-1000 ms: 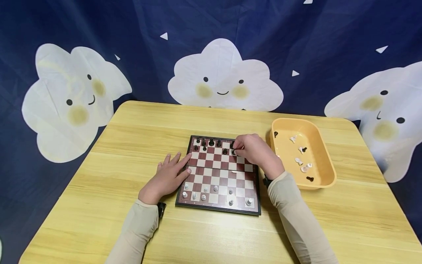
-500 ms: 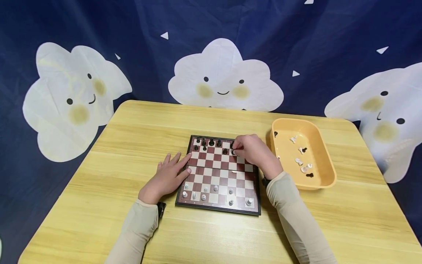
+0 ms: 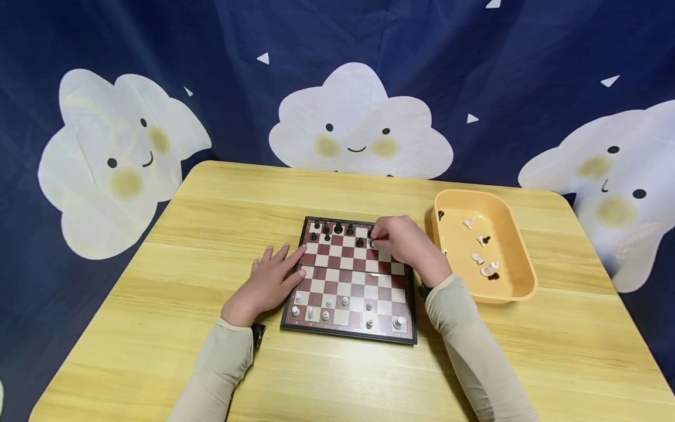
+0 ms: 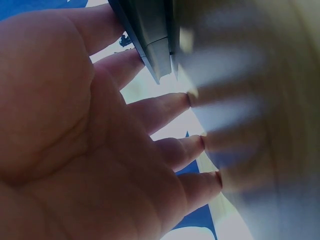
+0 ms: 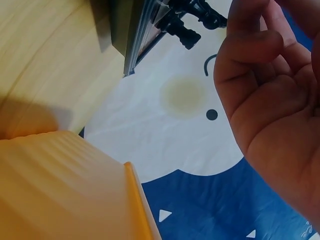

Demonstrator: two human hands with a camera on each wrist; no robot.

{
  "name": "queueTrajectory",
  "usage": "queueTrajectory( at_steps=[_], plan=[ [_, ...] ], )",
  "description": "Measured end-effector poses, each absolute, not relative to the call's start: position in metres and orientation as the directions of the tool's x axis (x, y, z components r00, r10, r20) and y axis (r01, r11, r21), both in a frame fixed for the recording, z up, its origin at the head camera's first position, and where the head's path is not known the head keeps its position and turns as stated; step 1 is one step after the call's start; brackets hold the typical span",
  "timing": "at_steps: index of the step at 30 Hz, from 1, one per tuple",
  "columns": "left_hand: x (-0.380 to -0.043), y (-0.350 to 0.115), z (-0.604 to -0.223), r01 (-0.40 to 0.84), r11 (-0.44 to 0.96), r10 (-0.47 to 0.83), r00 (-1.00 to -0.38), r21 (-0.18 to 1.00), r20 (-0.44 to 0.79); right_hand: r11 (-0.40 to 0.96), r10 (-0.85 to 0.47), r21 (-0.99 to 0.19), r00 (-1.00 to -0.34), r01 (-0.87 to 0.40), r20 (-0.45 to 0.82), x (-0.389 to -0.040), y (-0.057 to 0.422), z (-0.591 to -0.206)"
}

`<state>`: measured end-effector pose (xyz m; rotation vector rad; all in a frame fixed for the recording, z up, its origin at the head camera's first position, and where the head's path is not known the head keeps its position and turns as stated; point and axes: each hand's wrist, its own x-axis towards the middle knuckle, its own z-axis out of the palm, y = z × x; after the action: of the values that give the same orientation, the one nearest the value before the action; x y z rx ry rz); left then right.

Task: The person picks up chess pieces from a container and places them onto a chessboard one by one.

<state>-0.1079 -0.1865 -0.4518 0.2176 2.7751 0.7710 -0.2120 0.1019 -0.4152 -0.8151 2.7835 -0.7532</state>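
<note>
- Head view: folding chessboard [image 3: 354, 293], black-rimmed, lying flat, its fold running across the middle.
- Right hand [image 3: 408, 239], over the chessboard's far right part: fingertips drawn together, pinching one black chess piece [image 3: 372, 242].
- Position of that piece: in the second row from the chessboard's far edge, just right of another black pawn-like piece [image 3: 360, 242]. A black piece [image 3: 371, 231], partly covered by the fingers, stands directly beyond it.
- Principal relation: the pinched piece lies at the left tip of the right hand, over or on its square; whether its base touches the chessboard cannot be told. Its long axis is masked by the fingers. The right hand is much the nearer one.
- Left hand [image 3: 266, 287], at the chessboard's left edge: fingers spread and straight, thumb and forefinger meeting the rim, remaining fingertips on the wooden table [image 3: 158, 281] beside it.
- Black set: further pieces upright along the chessboard's far edge, mostly to the left, the tall one [image 3: 338, 227] among them.
- White set: upright pieces scattered over the chessboard's near rows, one [image 3: 399, 323] at the near right corner.
- Orange tray [image 3: 501, 228], right of the chessboard: loose white and black pieces, mostly toppled.
</note>
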Motion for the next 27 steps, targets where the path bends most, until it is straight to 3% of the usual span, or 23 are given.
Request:
queueTrajectory(
  at_steps=[7, 13, 19, 27],
  plan=[
    [-0.107, -0.186, -0.453, 0.070, 0.853, 0.202, -0.958, 0.517, -0.202, 0.748, -0.501, -0.519, -0.865, -0.414, -0.033, -0.208, 0.107, -0.399],
    [-0.108, -0.186, -0.452, 0.074, 0.850, 0.207, -0.958, 0.521, -0.200, 0.699, -0.459, -0.599, -0.887, -0.391, 0.043, -0.204, 0.135, -0.368],
    [-0.109, -0.188, -0.452, 0.073, 0.851, 0.207, -0.957, 0.520, -0.205, 0.720, -0.323, -0.603, -0.935, -0.344, 0.148, -0.199, 0.181, -0.344],
    [-0.109, -0.186, -0.452, 0.071, 0.848, 0.211, -0.954, 0.525, -0.212, 0.744, -0.147, -0.644, -0.983, -0.181, 0.106, -0.196, 0.236, -0.337]
  ],
)
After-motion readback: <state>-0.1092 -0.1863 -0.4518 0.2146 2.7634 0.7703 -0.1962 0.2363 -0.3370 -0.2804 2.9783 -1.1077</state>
